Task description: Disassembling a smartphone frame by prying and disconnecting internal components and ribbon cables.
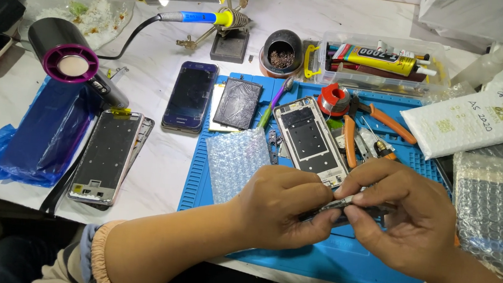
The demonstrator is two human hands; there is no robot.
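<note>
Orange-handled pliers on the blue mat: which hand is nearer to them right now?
Right. The right hand sits just below the orange-handled pliers, while the left hand is farther off, down and to their left. Both pinch a small dark part.

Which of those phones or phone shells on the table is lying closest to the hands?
The open phone frame on the blue mat, just above the left hand. The dark blue phone and the frame off the mat lie farther left.

A blue work mat (314, 259) covers the near middle of the white table (164, 170), with orange-handled pliers (386, 122) at its far right. At the far left lie a purple-ringed grey hair dryer (71, 62) and a dark blue plastic bag (46, 135), while a yellow glue tube (377, 58) lies in the clear box (378, 80).
</note>
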